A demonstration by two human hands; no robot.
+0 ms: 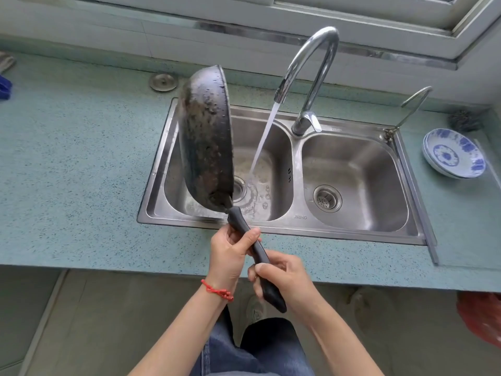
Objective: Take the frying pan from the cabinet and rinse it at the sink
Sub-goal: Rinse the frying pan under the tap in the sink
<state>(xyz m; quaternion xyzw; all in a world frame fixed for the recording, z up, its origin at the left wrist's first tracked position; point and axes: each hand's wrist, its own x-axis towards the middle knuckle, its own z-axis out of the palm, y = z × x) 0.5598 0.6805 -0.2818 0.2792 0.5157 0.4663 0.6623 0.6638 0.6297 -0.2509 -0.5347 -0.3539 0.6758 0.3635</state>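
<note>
Presently the frying pan (206,139) stands on edge above the left basin of the sink (282,175), wet underside showing. Left hand (230,253) and right hand (284,278) both clasp its handle. Faucet (311,74) water misses it.

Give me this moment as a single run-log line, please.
phase: rinsing | left hand + right hand: both gripping handle | frying pan: tilted on edge over left basin | faucet: running, stream missing pan
</note>
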